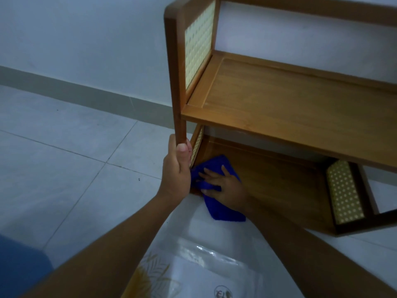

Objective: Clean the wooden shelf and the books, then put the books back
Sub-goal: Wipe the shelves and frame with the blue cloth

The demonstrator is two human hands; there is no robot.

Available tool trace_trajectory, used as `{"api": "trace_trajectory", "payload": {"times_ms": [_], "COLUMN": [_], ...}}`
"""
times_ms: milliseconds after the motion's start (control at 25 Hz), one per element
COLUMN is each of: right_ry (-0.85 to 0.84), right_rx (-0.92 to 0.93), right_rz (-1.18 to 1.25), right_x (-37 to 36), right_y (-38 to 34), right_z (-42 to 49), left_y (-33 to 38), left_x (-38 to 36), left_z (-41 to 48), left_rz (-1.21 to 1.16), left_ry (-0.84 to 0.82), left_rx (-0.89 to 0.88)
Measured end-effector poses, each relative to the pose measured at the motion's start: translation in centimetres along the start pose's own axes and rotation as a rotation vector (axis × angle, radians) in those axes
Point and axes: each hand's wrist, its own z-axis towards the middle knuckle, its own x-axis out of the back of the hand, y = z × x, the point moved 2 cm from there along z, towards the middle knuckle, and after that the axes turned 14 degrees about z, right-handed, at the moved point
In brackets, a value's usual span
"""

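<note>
A wooden shelf (290, 104) with pale woven side panels stands on the tiled floor, and both its boards are bare. My left hand (177, 168) grips the shelf's front left post near its lower end. A blue cloth (217, 203) lies on the lower board at its left front corner, partly hanging over the front edge. My right hand (223, 186) presses down on the cloth, fingers spread, a fold bunched under them. A white book or packet in glossy wrap (204, 265) lies on the floor between my forearms.
The white wall with a grey skirting board (75, 89) runs behind the shelf. Pale floor tiles (64, 158) stretch to the left. Something blue (19, 265) fills the bottom left corner.
</note>
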Motion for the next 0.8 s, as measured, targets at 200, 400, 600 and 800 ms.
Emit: {"api": "trace_trajectory", "payload": {"times_ms": [200,400,600,800], "right_ry": [0.16,0.246,0.247,0.301], "right_rx": [-0.248,-0.371,-0.432,-0.324], "right_rz": [-0.144,-0.078,-0.003,-0.126], "right_x": [0.8,1.4,1.7,0.1], "right_y": [0.5,-0.1,0.0,-0.5], "right_z": [3.5,5.9,6.9,4.2], "left_y": [0.1,0.2,0.2,0.0], "left_x": [0.0,-0.1,-0.2,-0.3], "left_z": [-0.1,-0.1,-0.1,-0.1], "left_rz": [0.002,0.021,0.019,-0.004], "left_ry": [0.008,0.033,0.046,0.024], "left_rx": [-0.007,-0.022,-0.031,-0.01]}}
